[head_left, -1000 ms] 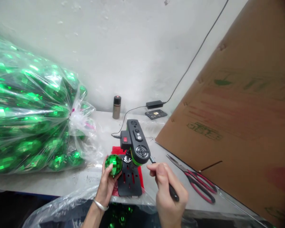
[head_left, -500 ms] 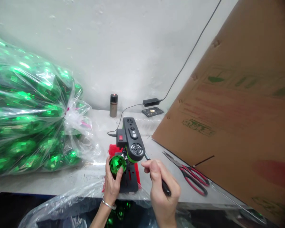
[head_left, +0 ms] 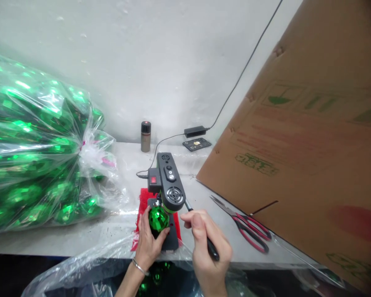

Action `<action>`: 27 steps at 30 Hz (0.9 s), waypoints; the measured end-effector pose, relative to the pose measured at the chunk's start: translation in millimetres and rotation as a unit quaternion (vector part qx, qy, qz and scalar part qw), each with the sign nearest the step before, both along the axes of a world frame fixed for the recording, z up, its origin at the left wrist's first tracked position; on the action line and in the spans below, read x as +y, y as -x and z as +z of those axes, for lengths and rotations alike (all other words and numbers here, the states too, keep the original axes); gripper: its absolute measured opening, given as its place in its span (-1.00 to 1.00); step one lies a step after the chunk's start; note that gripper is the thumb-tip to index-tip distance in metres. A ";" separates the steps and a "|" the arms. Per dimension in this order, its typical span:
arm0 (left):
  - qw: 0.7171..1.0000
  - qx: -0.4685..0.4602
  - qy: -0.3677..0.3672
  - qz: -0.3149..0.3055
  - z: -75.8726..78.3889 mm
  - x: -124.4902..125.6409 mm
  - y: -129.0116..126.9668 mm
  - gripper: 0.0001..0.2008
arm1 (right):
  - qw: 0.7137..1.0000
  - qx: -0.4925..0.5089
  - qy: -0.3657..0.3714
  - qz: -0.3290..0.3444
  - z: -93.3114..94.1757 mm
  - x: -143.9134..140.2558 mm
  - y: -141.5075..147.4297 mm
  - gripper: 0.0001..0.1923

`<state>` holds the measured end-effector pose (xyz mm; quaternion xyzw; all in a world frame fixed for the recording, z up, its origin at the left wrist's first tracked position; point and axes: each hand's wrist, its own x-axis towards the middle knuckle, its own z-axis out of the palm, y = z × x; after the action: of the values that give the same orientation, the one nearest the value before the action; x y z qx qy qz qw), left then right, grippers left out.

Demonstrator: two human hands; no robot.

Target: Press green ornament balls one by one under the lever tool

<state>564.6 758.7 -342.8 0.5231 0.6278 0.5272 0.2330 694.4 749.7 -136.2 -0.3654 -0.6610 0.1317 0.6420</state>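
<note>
A shiny green faceted ball ornament (head_left: 159, 219) sits between the thumb and fingers of my left hand (head_left: 150, 238), its silver cap towards the machine. It lies at the front of a small black bench machine (head_left: 171, 181), under the rounded head and over the dark slotted base (head_left: 172, 239). My right hand (head_left: 210, 247) is wrapped round the black-handled lever (head_left: 212, 250), whose metal rod (head_left: 188, 204) runs to the machine's right side. The machine stands on a red cloth (head_left: 144, 196). The ball hides part of the base.
A tied clear bag of green balls (head_left: 43, 152) fills the left. Red-handled scissors (head_left: 250, 231) lie beside a leaning cardboard box (head_left: 297, 136). Behind are a spray can (head_left: 146, 138), power adapter (head_left: 195, 131) and phone (head_left: 197, 144). An open plastic bag (head_left: 68, 272) hangs at the front edge.
My left hand has moved the ball slightly right and down, and its silver cap now shows at the top. My right hand still grips the lever. The view has shifted a little.
</note>
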 end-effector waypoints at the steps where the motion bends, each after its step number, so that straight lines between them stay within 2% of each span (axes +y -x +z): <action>1: 1.000 0.018 -0.007 -0.010 -1.2 0.5 -1.4 -0.21 | 1.000 0.000 -0.003 -0.001 0.7 0.0 0.2 -0.74; 5: 0.999 0.041 -0.015 -0.025 -2.2 1.7 -4.6 -0.24 | 1.000 -0.002 -0.012 -0.001 2.8 -0.1 0.7 -0.75; 10: 0.997 0.030 -0.001 -0.076 3.6 -1.1 -1.2 -0.27 | 1.000 -0.011 -0.020 -0.004 3.8 0.6 0.5 -0.76; 13: 0.997 0.020 0.019 -0.067 5.4 -0.7 1.4 -0.19 | 1.000 -0.011 -0.022 -0.004 2.8 0.5 -0.3 -0.75; 16: 0.997 0.016 0.025 -0.069 5.0 1.7 2.0 -0.22 | 1.000 -0.010 -0.017 -0.002 -0.9 -0.3 -1.3 -0.75; 19: 0.997 0.022 0.019 -0.069 3.5 3.3 1.6 -0.28 | 1.000 -0.008 -0.023 -0.004 -10.0 -1.0 -2.0 -0.75; 27: 0.998 0.050 0.007 -0.047 -4.5 3.2 -0.9 -0.27 | 0.996 -0.024 -0.089 -0.014 -46.4 4.1 -5.5 -0.75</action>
<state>565.6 761.9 -347.3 0.5757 0.6174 0.4845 0.2296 699.8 753.8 -182.7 -0.3193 -0.6800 0.0547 0.6578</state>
